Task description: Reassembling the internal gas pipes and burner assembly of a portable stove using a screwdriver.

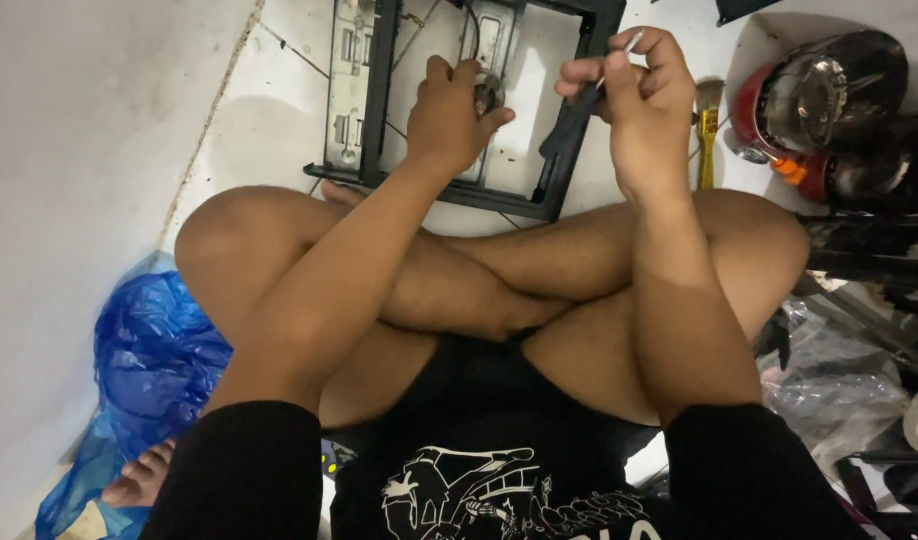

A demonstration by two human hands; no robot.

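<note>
Currently fastening or loosening step, by look of it: left hand curled, pressing small round metal part against black rectangular frame lying on white tiled floor ahead of crossed legs. Right hand pinches slim screwdriver, shaft angled down toward frame edge. Next move likely needs tip seated squarely, part held steady. Yellow-handled brush lies just beside right wrist.

White floor tiles are lying underfoot, with a dark grout line running diagonally across them. A crumpled blue plastic bag is sitting at the left, while clear plastic wrapping is catching light at the right.
</note>
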